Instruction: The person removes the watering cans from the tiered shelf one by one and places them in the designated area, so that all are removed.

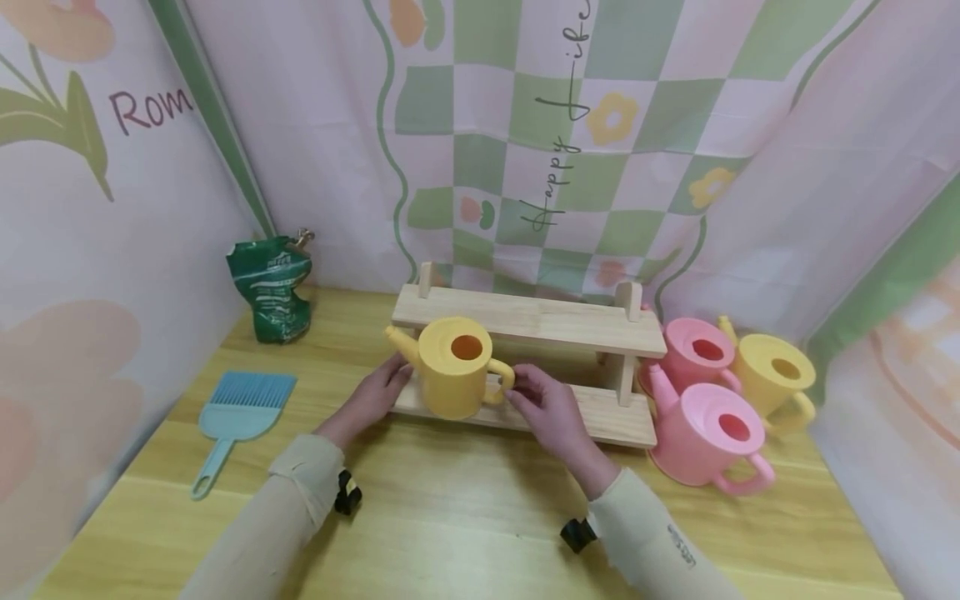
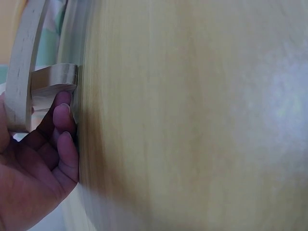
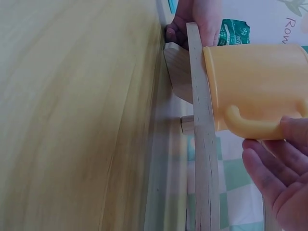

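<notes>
A yellow watering can stands upright on the lower board of a two-tier wooden shelf, spout pointing left. My right hand pinches its handle between thumb and fingers; the right wrist view shows the can's base against the board. At the shelf's left end is my left hand. In the left wrist view, the fingers of that hand curl beneath the lower board, by the shelf's foot, with the thumb on the board's other side.
Two pink watering cans and another yellow one crowd the shelf's right end. A blue dustpan with a brush lies on the left of the wooden table. Behind it stands a crumpled green bag, before printed curtains.
</notes>
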Demonstrator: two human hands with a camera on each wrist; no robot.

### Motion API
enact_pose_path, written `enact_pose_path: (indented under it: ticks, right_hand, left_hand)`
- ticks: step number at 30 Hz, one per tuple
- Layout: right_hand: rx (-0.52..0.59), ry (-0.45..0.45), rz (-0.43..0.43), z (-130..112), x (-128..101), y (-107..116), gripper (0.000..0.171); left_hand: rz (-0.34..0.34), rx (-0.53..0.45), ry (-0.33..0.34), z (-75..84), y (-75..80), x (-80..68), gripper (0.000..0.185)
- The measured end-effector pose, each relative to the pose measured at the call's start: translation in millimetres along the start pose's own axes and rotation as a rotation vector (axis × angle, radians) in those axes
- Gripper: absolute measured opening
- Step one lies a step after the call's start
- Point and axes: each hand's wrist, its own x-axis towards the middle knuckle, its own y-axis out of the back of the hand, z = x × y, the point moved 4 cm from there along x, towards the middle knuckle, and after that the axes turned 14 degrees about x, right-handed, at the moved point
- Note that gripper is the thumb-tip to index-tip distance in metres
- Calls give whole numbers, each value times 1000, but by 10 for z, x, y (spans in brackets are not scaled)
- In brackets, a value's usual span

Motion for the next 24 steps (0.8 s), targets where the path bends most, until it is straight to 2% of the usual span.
enact_pose_path:
  ticks: [6, 12, 17, 22, 24]
  right_hand:
    - [-83, 92, -54, -253, -150, -58, 18]
    - [-101, 149, -16, -326, -276, -13, 19]
    - [-72, 193, -8, -287, -360, 72, 22]
    - [-96, 253, -4, -120, -420, 217, 23]
    - [-115, 265, 10, -142, -455, 273, 23]
  left_hand:
    - [0, -9, 5, -1, 1, -8, 52]
    - [3, -37, -4, 13, -4, -16, 44]
    - [13, -35, -27, 14, 4, -18, 41]
    - [9, -34, -35, 8, -4, -15, 43]
    - [6, -37, -33, 4, -9, -12, 43]
